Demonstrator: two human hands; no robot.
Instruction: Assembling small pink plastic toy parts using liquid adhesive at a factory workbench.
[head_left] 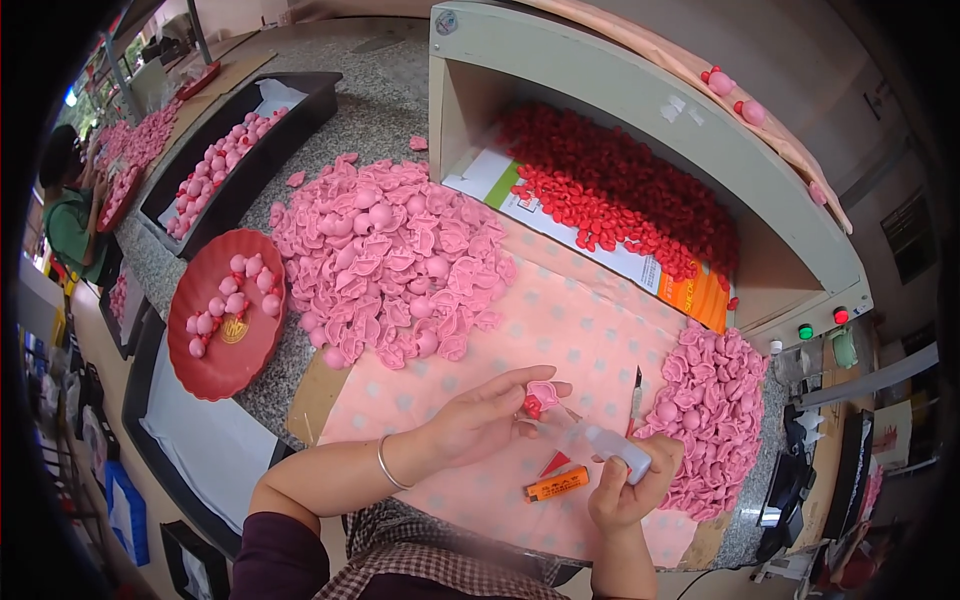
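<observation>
Left hand (480,415), bracelet at wrist, grip closed on a small pink piece (543,392) with a red part (531,406), held above the pink dotted cloth (560,330) on the tabletop. Right hand (628,482), grip clenched around a translucent squeeze bottle (610,445), nozzle aimed at the piece. Just below, an orange lighter (556,484). Behind, a large heap of pink pieces (385,255); at right, a smaller heap (710,410); at left, a red plate (225,315).
</observation>
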